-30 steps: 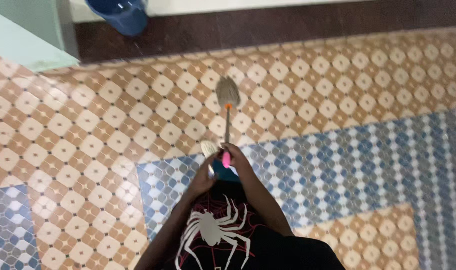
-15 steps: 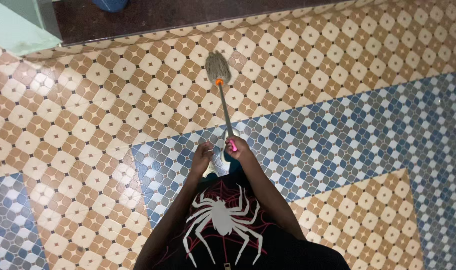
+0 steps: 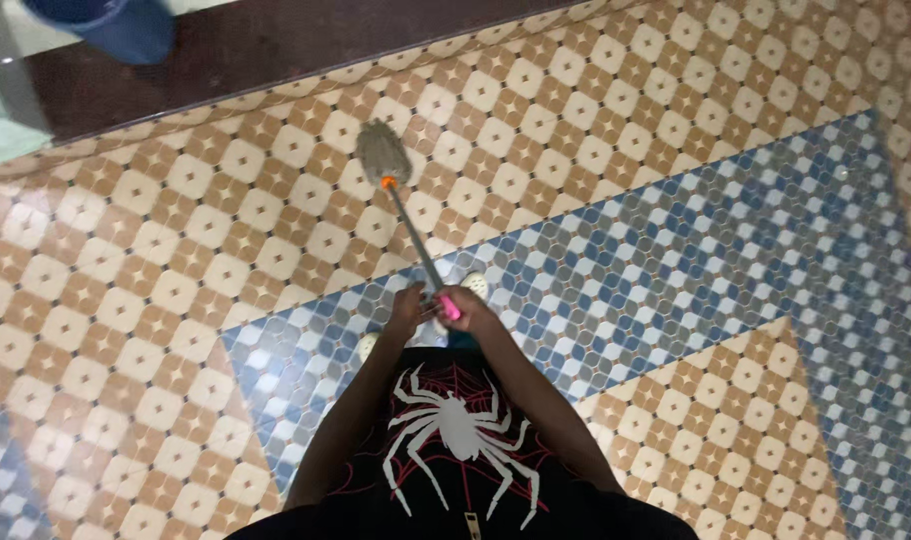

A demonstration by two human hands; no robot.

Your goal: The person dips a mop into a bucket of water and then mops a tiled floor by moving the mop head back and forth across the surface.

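While both hands grip the top of a thin grey metal mop pole (image 3: 413,240), the right hand (image 3: 468,308) is curled around its pink end grip and the left hand (image 3: 408,306) is closed on the shaft just beside it. Its grey string mop head (image 3: 380,153), joined by an orange collar, lies on the brown-and-cream patterned tile floor (image 3: 176,260), well ahead of the person. A blue plastic bucket (image 3: 116,25) stands at the far dark strip.

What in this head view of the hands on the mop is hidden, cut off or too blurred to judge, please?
- Bucket: cut off by the top edge.
- Left hand and right hand on the mop: finger grip blurred and small.
- Feet: mostly hidden beneath the torso.
- Mop head: strands blurred.
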